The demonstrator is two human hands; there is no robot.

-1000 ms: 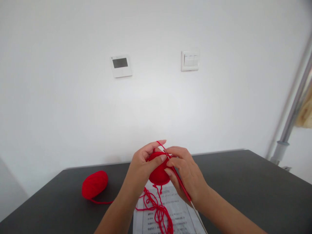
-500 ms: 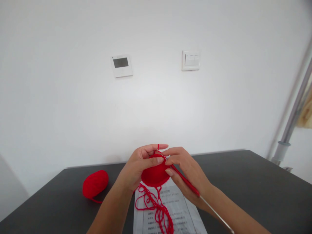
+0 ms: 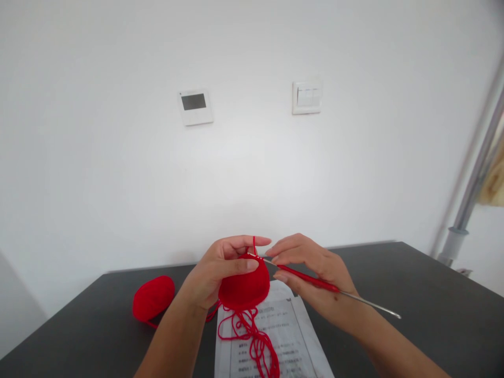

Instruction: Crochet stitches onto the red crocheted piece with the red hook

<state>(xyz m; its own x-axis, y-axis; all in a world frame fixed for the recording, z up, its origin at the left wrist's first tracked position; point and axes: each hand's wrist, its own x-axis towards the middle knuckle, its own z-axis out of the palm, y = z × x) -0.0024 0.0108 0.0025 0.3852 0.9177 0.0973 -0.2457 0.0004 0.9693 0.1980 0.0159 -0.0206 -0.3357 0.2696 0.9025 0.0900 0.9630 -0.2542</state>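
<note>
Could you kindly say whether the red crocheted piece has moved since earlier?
Yes: the red crocheted piece moved left, slightly downward, relative to the wall switch.

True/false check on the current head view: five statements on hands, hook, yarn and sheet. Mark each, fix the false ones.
1. The left hand holds the red crocheted piece. True.

2. The right hand holds the hook by its silver rear end. False: it holds the hook farther forward, and the silver rear end sticks out past the hand.

3. A red strand crosses the left index finger. True.

4. The yarn ball sits on the printed sheet. False: it sits on the dark table, to the left of the sheet.

5. The loose yarn lies partly over the printed sheet. True.
</note>
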